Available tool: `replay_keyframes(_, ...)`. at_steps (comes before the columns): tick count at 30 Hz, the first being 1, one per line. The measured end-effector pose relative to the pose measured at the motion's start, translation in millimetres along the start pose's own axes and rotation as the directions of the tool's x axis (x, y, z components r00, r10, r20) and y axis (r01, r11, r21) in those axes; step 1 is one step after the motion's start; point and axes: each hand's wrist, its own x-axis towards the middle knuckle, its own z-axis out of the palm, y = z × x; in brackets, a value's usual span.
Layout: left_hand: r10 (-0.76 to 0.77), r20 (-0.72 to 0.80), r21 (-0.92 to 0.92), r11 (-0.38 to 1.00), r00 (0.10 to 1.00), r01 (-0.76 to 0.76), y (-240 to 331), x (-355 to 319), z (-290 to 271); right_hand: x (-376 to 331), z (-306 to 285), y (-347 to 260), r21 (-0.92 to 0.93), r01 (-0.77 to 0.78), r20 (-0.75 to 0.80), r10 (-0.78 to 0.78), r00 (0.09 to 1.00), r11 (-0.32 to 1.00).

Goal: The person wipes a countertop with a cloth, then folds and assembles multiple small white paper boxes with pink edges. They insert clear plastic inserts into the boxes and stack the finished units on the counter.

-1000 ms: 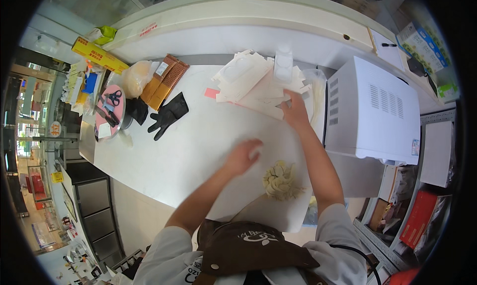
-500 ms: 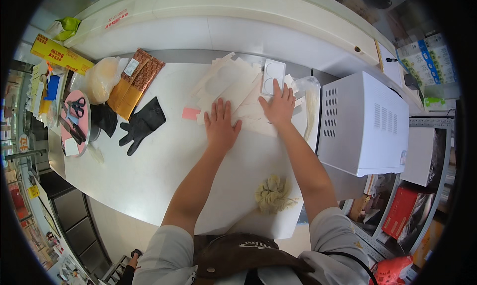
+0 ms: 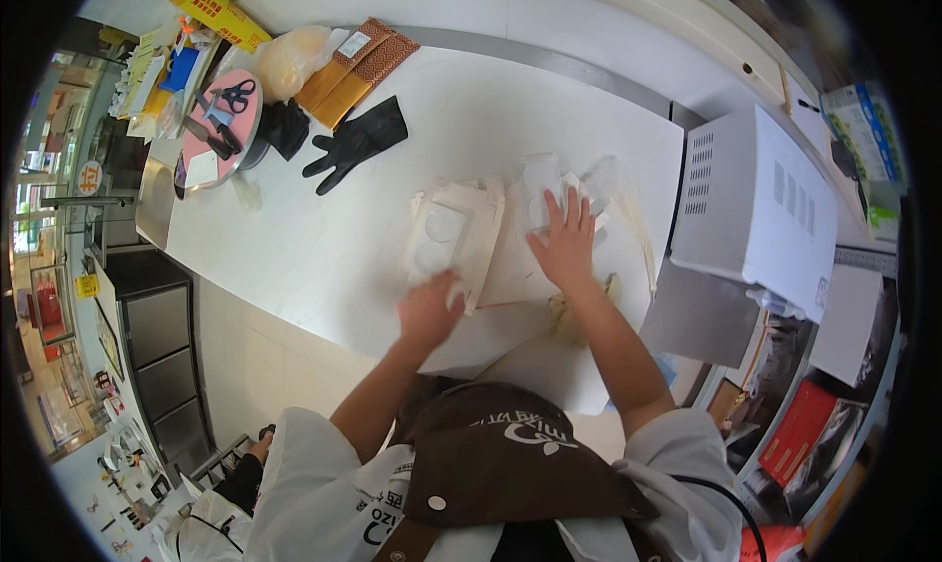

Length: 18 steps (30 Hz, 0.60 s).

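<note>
My left hand (image 3: 430,309), smeared by motion, is at the near edge of a stack of cream paper sheets (image 3: 483,238); its fingers are hard to read. A white card with two round cut-outs (image 3: 439,236) lies on this stack. To the right, my right hand (image 3: 566,240) rests with fingers spread on another pile of pale sheets (image 3: 510,273). Beyond its fingertips lies a second white piece with round shapes (image 3: 540,175), partly covered. A crumpled yellowish cloth (image 3: 563,319) is half hidden by my right forearm.
A black glove (image 3: 358,142) and a gold patterned pouch (image 3: 343,86) lie at the back left. Scissors (image 3: 235,95) and knives sit on a pink round stand (image 3: 250,111). A white boxy appliance (image 3: 751,209) borders the right side. Clear plastic (image 3: 628,209) lies beside the sheets.
The sheets have come toward me and now sit in tidier piles. My left hand has drawn back to the near edge, its fingers no longer spread flat. The whole view has shifted.
</note>
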Motion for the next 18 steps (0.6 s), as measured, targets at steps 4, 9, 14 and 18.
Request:
replay_keyframes(4, -0.168, -0.278, -0.058, 0.986, 0.946, 0.158, -38, 43, -31, -19, -36, -44, 0.304, -0.174, 0.147, 0.134, 0.980, 0.937)
replay_keyframes(9, -0.334, 0.023, -0.305, 0.895, 0.942, 0.325, -73, 66, -19, -41, 52, -80, 0.447, -0.510, 0.397, 0.347, 0.849, 0.735)
replay_keyframes(14, -0.314, 0.190, -0.717, 0.603, 0.930, 0.350, -101, 58, -2, -42, 14, -118, 0.295, -0.399, -0.007, 0.420, 0.908, 0.868)
replay_keyframes(18, -0.134, 0.044, -0.663, 0.737, 0.990, 0.129, -126, 45, -2, -45, -61, -116, 0.201, -0.366, -0.314, 0.414, 0.854, 0.909)
